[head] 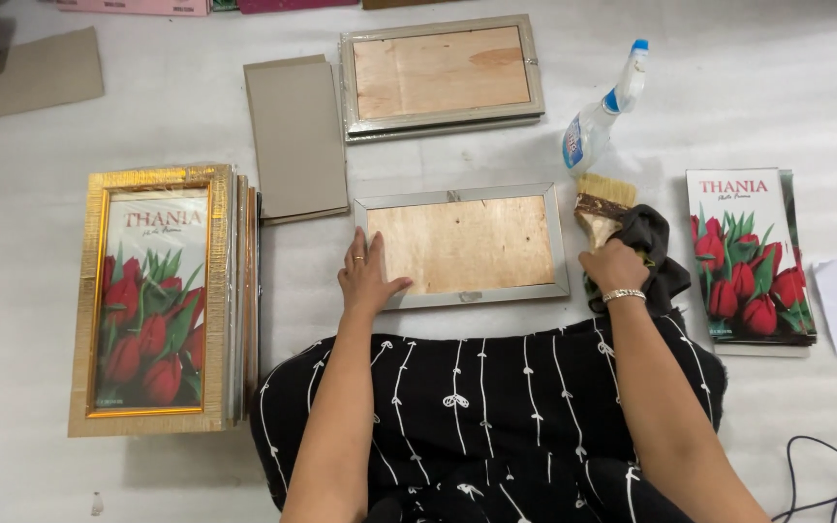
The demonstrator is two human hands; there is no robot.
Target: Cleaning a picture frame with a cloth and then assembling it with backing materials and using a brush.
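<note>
While the left hand (365,276) lay flat, fingers spread, on the left edge of the silver frame (464,244), the right hand (613,264) was closed around a dark cloth (653,254) just beside the frame's right edge, with a paintbrush (601,205) touching the cloth. That frame lay face down on the white sheet (728,87) directly before the person, its plywood backing up. It looked stiff and fairly light — though any glass underneath would make it fragile — so the moulded rim seemed the safest place to grip it. A spray bottle (601,116) lay near, another face-down frame (441,76) beyond, a gold-framed stack (152,295) to the left, and tulip prints (748,257) to the right.
</note>
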